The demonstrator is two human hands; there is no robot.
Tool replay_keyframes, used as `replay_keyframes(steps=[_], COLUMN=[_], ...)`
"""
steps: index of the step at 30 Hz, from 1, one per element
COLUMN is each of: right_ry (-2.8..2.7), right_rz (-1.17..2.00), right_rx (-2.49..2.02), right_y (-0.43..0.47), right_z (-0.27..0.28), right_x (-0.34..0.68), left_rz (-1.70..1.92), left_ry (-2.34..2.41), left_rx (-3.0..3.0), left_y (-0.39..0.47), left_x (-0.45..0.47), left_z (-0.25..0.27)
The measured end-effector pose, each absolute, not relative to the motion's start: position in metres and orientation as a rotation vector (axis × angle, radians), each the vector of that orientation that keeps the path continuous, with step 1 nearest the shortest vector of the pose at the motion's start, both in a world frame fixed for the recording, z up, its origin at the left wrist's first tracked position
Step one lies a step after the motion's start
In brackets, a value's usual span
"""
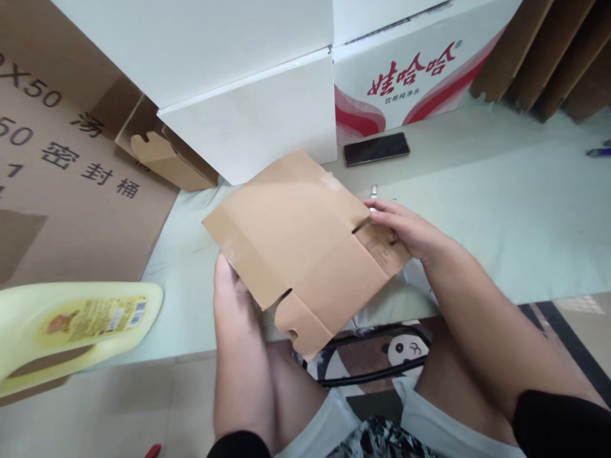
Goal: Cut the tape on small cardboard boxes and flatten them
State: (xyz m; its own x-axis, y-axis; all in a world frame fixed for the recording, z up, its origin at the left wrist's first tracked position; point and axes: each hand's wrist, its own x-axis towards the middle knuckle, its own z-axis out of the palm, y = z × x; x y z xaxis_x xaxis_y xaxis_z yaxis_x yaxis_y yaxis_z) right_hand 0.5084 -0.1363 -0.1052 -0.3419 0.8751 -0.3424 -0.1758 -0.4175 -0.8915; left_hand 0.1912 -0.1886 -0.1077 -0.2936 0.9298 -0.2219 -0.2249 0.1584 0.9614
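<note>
A brown cardboard box blank (291, 222), partly unfolded with slotted flaps, is held tilted above the table's front edge. My left hand (229, 280) grips its left edge, with most of the fingers hidden behind the board. On the right side, my right hand (398, 226) holds the edge beside a flap with a small printed label, fingers bent over the board. A small metallic item (374, 191) lies on the table just past the right fingertips; its kind is unclear.
A black phone (377, 149) lies before white cartons (258, 114). Large brown cartons (86, 165) stand left, near a small open cardboard box (167, 152) and a yellow handled bottle (81, 324). Folded cardboard (544, 57) leans at the back right; a pen (599, 152) lies at the right edge.
</note>
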Motion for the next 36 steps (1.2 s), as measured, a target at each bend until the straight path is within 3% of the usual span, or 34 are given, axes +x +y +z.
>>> replay_keyframes(steps=[10, 15, 20, 30, 36], right_ry=[-1.028, -1.223, -1.492, -1.411, -1.561], right_rz=[1.859, 1.547, 1.152, 1.578, 1.537], right_rx=[-1.082, -1.146, -1.207, -0.769, -0.859], right_y=[-0.135, -0.133, -0.137, -0.146, -0.153], right_z=[-0.111, -0.108, -0.091, -0.08, -0.08], right_x=[0.505, 0.505, 0.509, 0.535, 0.54], left_rz=[1.682, 1.726, 1.688, 1.798, 1.7], left_ry=[1.183, 1.035, 1.213, 1.016, 0.948], left_rx=[0.517, 0.731, 0.658, 0.602, 0.591], left_y=[-0.176, -0.177, -0.172, -0.156, -0.157], left_x=[0.179, 0.183, 0.187, 0.22, 0.241], left_z=[-0.094, -0.089, -0.107, -0.123, -0.118])
